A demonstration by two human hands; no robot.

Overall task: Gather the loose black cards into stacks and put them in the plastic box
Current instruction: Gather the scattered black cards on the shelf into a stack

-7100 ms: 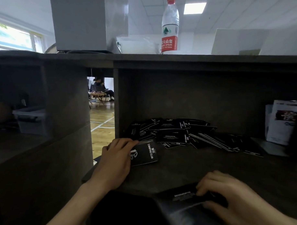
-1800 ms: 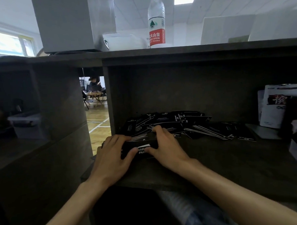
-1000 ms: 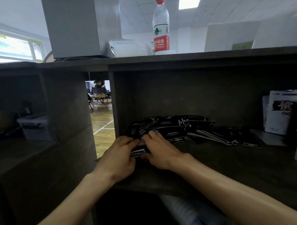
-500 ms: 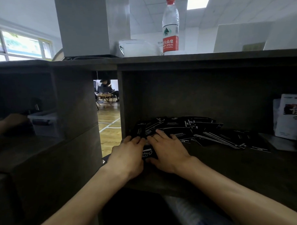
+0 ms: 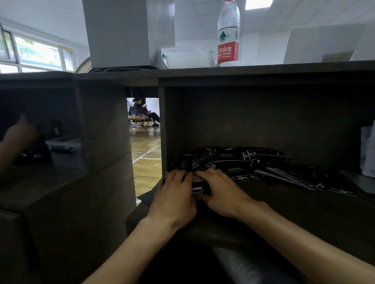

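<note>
Head view: both hands lie close together at the left front of a dark shelf compartment. The left hand (image 5: 175, 197) curls its fingers over the left edge of a small stack of black cards (image 5: 200, 189), and the right hand (image 5: 221, 193) grips the same stack from the right side, its fingers bent over the top. Between the thumbs a card face with white script shows. From the stack toward 1 and 3 o'clock spreads the loose pile of black cards (image 5: 257, 165), overlapping and fanned across the surface (image 5: 312, 212) toward the compartment's back wall. At far 3 o'clock white packets (image 5: 373, 150) lean at the right edge. At 9 o'clock, in the neighbouring compartment, sits a clear plastic box (image 5: 63, 150), well apart from the cards; beside it another person's hand (image 5: 16, 135) shows, blurred. At 12 o'clock, on the top board, stands a water bottle (image 5: 228, 30) with a red label, next to a white column (image 5: 117, 31).
</note>
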